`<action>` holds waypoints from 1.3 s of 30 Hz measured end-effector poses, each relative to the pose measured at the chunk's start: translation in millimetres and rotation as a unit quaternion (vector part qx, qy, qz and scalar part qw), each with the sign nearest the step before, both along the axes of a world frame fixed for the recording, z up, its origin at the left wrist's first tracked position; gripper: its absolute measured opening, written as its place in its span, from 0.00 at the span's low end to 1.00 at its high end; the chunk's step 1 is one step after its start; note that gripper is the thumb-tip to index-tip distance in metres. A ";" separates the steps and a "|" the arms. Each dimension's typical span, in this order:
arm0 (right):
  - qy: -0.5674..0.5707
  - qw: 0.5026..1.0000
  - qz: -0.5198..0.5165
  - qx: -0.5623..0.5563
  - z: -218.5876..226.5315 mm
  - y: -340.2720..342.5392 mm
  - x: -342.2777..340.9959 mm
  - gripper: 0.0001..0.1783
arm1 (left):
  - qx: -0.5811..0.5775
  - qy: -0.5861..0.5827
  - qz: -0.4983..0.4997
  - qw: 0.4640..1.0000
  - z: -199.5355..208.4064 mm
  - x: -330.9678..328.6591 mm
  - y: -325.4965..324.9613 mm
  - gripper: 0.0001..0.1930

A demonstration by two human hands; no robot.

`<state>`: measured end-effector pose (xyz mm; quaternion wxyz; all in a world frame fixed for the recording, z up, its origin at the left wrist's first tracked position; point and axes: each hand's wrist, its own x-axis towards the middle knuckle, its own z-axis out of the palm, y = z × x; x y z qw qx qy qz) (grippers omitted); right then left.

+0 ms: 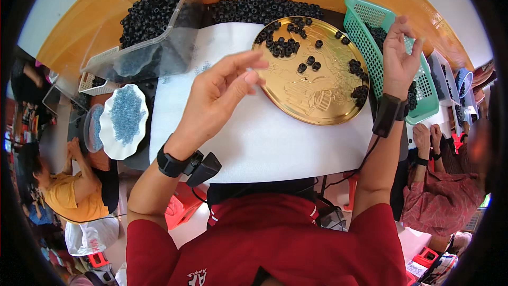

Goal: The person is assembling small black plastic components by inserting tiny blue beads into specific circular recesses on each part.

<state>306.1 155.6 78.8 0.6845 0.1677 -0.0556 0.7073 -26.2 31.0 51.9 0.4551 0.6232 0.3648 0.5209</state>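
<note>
Red shirt (pixel 238 249): white lettering (pixel 198 277)
Left hand (pixel 219 91): half-spread, beside round golden tray (pixel 296 95), left edge
Right hand (pixel 400 59): half-spread, over green plastic basket (pixel 427 107)

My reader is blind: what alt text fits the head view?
A person's left hand is at the left edge of a round gold tray bearing small black parts; the right hand is over a green basket. At left sits a white dish of blue beads.

The round tray (pixel 296 98) is finished in glossy, embossed gold-coloured metal. The basket (pixel 366 39) is moulded in perforated plastic, the bin (pixel 174 53) in smooth, clear plastic. Gloss is shown by the scalloped dish (pixel 109 130), a matt surface by the sheet (pixel 259 143).
</note>
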 end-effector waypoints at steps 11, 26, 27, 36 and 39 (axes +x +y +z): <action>-0.537 0.843 -0.001 0.043 7.6 37.9 -47.3 0.12 | -0.145 -0.010 -0.112 0.983 -31.3 6.1 -4.7 0.14; -0.950 0.195 -0.172 0.175 -64.6 127.9 -88.3 0.16 | -0.167 0.012 -0.212 0.963 -41.8 5.7 0.8 0.15; -0.944 0.177 -0.180 0.212 -64.5 126.5 -91.5 0.16 | -0.167 0.010 -0.211 0.963 -41.3 5.5 0.1 0.15; -0.915 0.184 -0.202 0.298 -53.7 102.9 -100.6 0.12 | -0.175 -0.016 -0.213 0.961 -37.9 5.0 -1.2 0.14; -0.914 0.181 -0.140 0.335 -32.3 88.8 -96.4 0.13 | -0.171 -0.012 -0.209 0.963 -36.2 4.9 -0.9 0.14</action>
